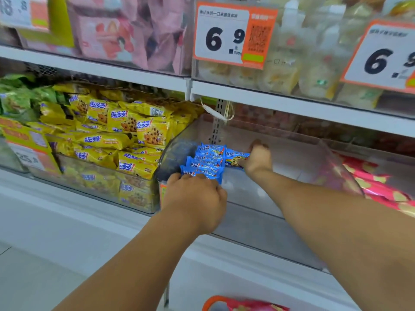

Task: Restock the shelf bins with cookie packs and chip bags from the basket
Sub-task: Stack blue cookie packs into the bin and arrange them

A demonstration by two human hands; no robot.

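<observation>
Near: orange-rimmed basket (226, 304) at my feet, red packs left | left hand (197, 198) curled, pinching front of the blue cookie-pack stack (206, 163) in the clear plastic bin (269, 212) | right hand (258, 160) pinching another blue pack behind | step: seating packs against the left wall | next: release, reach back | far: bin mostly bare rightward, shelf edge low overhead.

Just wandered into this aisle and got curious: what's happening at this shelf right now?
A person is restocking a clear shelf bin with blue cookie packs. The left hand holds the near end of the row at the bin's left wall, while the right hand reaches deeper in, gripping another blue pack. The bin is mostly bare. The bin to the left is heaped with yellow cookie packs. A basket sits below.
</observation>
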